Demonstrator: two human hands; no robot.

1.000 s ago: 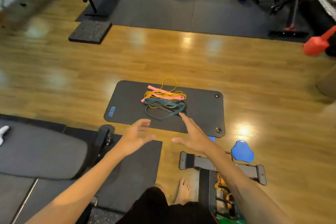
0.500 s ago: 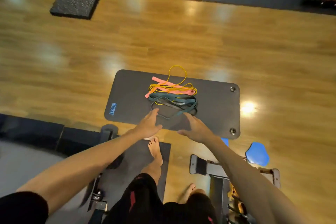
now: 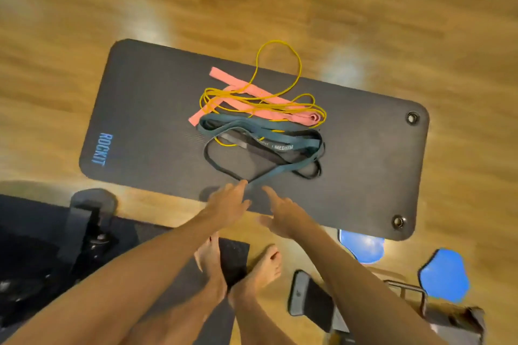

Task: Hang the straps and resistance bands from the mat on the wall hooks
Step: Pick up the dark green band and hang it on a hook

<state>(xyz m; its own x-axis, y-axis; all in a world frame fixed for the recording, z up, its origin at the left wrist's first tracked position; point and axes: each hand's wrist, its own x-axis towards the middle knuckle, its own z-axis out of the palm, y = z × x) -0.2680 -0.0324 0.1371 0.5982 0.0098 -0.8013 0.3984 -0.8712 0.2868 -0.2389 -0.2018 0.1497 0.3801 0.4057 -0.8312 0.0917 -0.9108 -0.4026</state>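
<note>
A dark grey mat [image 3: 157,109] lies on the wooden floor with a tangled pile on it: a thin yellow band [image 3: 280,64], a flat pink strap [image 3: 224,78], a teal band [image 3: 297,145] marked MEDIUM and a thin black band [image 3: 208,158]. My left hand [image 3: 227,202] stretches out with straight fingers, its fingertips at the near loop of the black and teal bands. My right hand [image 3: 283,213] is beside it, fingers extended and just short of the pile. Neither hand holds anything. No wall hooks are in view.
My bare feet [image 3: 269,263] stand at the mat's near edge, partly on a small black pad [image 3: 234,255]. Two blue discs [image 3: 361,248] lie at the right beside a grey metal machine frame [image 3: 308,294]. Dark gym equipment [image 3: 89,221] sits at the left.
I have stepped closer and my view has tilted down over the mat. Both hands have moved forward to the near edge of the band pile.
</note>
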